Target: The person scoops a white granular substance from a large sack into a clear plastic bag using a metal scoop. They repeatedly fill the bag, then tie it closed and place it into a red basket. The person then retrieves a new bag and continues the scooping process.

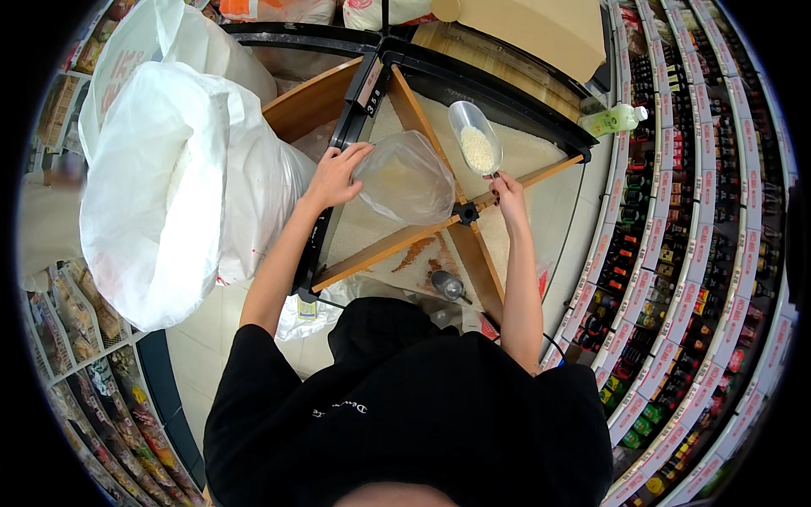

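My right hand grips the handle of a clear plastic scoop that holds white rice grains, above the divided bin's upper right compartment. At the rim of an open clear plastic bag, my left hand has its fingers closed on the edge. The bag lies over the left compartment of white rice. Wooden dividers meet at a black joint in the middle. A second scoop rests in the near compartment, beside reddish-brown grains.
Large white woven sacks stand at the left, against the bin's black frame. A green-labelled bottle is at the far right corner. Shelves of bottles curve along the right; packaged goods line the left.
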Available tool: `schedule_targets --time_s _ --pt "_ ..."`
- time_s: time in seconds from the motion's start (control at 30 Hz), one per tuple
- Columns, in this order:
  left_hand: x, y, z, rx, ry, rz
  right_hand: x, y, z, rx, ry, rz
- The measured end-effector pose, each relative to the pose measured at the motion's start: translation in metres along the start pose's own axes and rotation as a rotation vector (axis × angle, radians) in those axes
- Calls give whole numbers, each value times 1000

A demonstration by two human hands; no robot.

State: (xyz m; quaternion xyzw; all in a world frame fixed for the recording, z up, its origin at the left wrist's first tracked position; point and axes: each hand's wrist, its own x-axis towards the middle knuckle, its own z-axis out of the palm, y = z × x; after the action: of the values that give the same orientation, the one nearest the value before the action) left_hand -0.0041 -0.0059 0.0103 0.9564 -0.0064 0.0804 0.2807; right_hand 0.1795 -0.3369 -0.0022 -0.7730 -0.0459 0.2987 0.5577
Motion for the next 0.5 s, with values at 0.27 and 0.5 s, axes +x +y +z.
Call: schedule_targets --time_s 0.27,0.5 --pt "4 0 1 -1 -5 2 -73 -39 20 -405 -169 -161" --pt "4 -4 5 19 42 40 -62 -34 66 -825 -113 -57"
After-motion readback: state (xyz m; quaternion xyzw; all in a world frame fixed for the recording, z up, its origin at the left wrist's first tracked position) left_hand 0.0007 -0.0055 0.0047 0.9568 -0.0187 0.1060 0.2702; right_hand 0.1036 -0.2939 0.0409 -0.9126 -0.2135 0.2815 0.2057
